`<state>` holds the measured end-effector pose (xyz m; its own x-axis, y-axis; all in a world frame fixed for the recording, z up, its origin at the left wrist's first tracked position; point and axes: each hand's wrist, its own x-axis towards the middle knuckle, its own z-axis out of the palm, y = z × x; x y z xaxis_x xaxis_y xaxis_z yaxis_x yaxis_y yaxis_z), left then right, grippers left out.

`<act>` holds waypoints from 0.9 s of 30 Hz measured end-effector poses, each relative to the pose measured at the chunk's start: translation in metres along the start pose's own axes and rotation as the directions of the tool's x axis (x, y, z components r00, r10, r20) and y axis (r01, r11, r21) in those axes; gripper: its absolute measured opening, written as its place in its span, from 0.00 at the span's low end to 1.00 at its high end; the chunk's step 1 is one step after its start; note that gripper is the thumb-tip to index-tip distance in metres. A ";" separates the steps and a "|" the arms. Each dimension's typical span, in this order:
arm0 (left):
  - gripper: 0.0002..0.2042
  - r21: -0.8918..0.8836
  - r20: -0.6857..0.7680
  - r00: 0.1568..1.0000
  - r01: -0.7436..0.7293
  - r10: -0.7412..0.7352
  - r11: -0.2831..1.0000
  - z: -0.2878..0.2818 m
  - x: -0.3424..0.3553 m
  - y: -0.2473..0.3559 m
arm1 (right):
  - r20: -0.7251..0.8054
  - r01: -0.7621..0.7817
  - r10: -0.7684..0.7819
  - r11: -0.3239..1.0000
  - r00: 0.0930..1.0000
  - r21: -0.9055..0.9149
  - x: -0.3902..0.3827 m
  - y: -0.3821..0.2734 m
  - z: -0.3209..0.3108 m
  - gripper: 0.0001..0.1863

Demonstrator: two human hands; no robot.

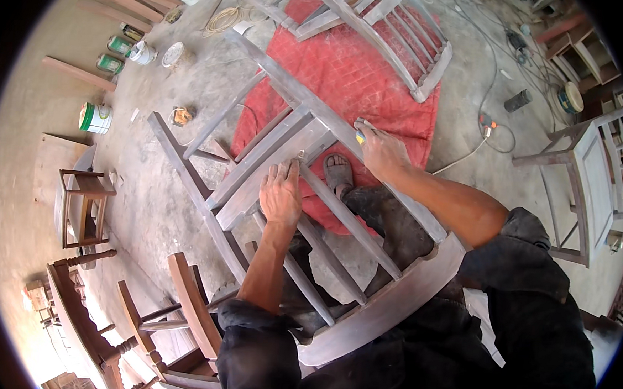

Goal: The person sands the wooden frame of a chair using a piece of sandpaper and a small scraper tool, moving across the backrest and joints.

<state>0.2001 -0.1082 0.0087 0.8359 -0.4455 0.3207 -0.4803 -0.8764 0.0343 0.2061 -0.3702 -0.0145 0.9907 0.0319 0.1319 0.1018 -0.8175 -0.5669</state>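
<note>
A grey-coated wooden chair frame (390,306) lies tilted across my lap, its curved top rail toward me and its legs pointing away. Several slats run from that curved rail to a flat cross rail (243,208). My left hand (281,193) lies palm down on the cross rail beside the slat ends, its fingers stretched over the wood. On the long right-hand post of the frame, my right hand (385,153) presses a small pad (360,137) with a yellow and blue edge. Most of the pad is hidden under the fingers.
Another grey chair (399,43) lies on a red cloth (258,131) ahead. Brown chair parts (194,305) stand close at lower left. Paint tins and buckets (95,118) line the left wall. A cable (463,157) crosses the floor toward a grey chair (587,183) at right.
</note>
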 end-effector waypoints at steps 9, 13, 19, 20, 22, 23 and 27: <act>0.21 -0.115 0.014 0.999 0.042 -0.040 0.992 -0.002 0.007 0.008 | 0.004 0.001 -0.001 1.000 1.000 -0.019 -0.001 0.004 -0.003 0.22; 0.21 -0.086 0.034 0.997 0.066 -0.064 0.994 -0.003 0.004 0.010 | 0.019 -0.025 0.025 1.000 0.999 0.000 0.001 0.003 -0.002 0.22; 0.22 -0.073 0.031 0.998 0.050 -0.048 0.996 0.000 0.002 0.008 | -0.038 0.022 -0.022 1.000 0.999 0.004 0.002 0.011 0.003 0.22; 0.22 -0.063 0.033 0.998 0.050 -0.048 0.997 -0.001 0.004 0.006 | -0.032 0.020 -0.019 1.000 0.999 0.018 0.001 0.008 0.003 0.22; 0.22 -0.058 0.049 0.998 0.054 -0.051 0.997 -0.003 0.003 0.005 | 0.037 -0.038 0.038 0.999 0.999 0.014 0.001 0.000 -0.004 0.22; 0.22 -0.064 0.063 0.997 0.058 -0.054 0.996 -0.002 0.002 0.004 | 0.071 -0.067 0.066 0.998 0.995 0.009 0.002 -0.003 -0.008 0.22; 0.22 -0.102 0.011 0.998 0.056 -0.055 0.993 0.005 0.004 0.010 | -0.009 -0.014 0.014 1.000 1.000 0.003 0.001 0.012 0.000 0.22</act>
<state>0.2001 -0.1192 0.0058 0.8639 -0.3987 0.3076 -0.4576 -0.8766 0.1490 0.2087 -0.3801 -0.0208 0.9912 0.0158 0.1311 0.0886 -0.8159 -0.5714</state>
